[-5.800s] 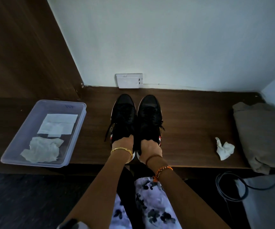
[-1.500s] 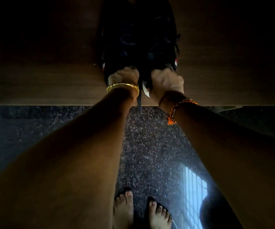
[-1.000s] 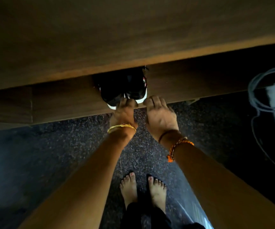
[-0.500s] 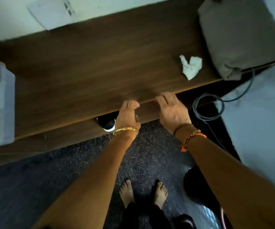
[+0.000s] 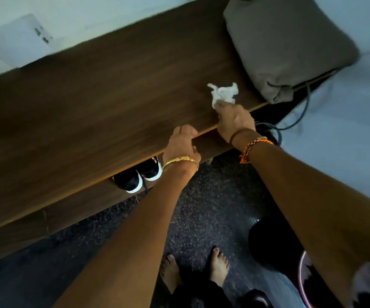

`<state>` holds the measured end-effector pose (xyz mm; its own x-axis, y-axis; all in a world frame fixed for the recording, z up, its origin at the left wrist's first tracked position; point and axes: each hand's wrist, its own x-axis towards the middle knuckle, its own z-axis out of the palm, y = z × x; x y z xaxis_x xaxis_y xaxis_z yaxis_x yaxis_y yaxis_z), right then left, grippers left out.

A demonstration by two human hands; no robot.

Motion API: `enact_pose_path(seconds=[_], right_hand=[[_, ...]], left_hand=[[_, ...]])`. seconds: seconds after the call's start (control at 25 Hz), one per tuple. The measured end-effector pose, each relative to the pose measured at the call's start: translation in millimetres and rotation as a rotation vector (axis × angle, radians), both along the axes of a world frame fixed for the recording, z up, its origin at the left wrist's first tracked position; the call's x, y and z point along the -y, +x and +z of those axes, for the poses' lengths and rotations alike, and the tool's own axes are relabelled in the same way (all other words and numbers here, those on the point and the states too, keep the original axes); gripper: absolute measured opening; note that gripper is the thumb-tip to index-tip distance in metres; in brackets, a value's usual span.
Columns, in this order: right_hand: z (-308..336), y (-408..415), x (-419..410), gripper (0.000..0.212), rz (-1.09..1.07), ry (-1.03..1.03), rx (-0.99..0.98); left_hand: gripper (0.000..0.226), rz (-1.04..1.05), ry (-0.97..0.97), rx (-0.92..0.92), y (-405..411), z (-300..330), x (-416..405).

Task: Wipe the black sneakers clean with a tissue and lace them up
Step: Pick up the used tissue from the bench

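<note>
Grey folded cloth bag [image 5: 286, 43] at the far right end of the wooden shelf [image 5: 95, 103], with a dark cable [image 5: 299, 112] hanging over the edge beside it. White wall plate [image 5: 17, 38] behind the shelf at the far left, its small dark marks too blurred to read. Speckled dark floor [image 5: 206, 210] below, 2 bare feet [image 5: 193, 270] near the bottom edge.

Black sneakers [image 5: 138, 176] tucked on the lower level under the shelf board, which hides most of them; only the 2 heels show, black with white sole rims, side by side and touching. No brand or lettering legible.

Crumpled white tissue [image 5: 223, 94] on the shelf top near the front edge, just left of the bag. Right hand [image 5: 235, 123] pinching its near corner with curled fingers. Left hand [image 5: 183, 143] hooked over the front edge of the shelf, fingers curled round the board, gold bangle [image 5: 179, 162] on the wrist, directly above the sneakers.
</note>
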<state>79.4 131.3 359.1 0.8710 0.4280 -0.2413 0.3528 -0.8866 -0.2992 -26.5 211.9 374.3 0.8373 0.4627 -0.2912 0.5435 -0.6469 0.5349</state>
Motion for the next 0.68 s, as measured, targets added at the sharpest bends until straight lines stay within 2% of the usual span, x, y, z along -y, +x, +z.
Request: enact_pose_path(seconds=[0.08,0.16,0.28,0.44,0.52,0.68], right_hand=[[-3,5,11,0.042,0.066,0.028,0.041],[-2,14,11,0.041,0.099,0.08,-0.02],[4,26,9,0.028,-0.041,0.229,-0.157],[-3,-2,54,0.027,-0.205,0.266,-0.226],[-22,-27,88,0.026,-0.387,0.372,-0.303],[-76,-85,158,0.023,-1.001,0.65,-0.488]], left_hand=[[0.036,-0.007,0.004,-0.033,3,-4,10],[0.036,-0.015,0.009,-0.052,9,-5,22],[0.034,0.012,0.06,-0.097,21,-3,29],[0.03,0.004,0.052,-0.127,32,-11,43],[0.029,-0.009,0.006,-0.148,35,-27,65],[0.029,-0.025,-0.128,-0.246,32,-65,134]])
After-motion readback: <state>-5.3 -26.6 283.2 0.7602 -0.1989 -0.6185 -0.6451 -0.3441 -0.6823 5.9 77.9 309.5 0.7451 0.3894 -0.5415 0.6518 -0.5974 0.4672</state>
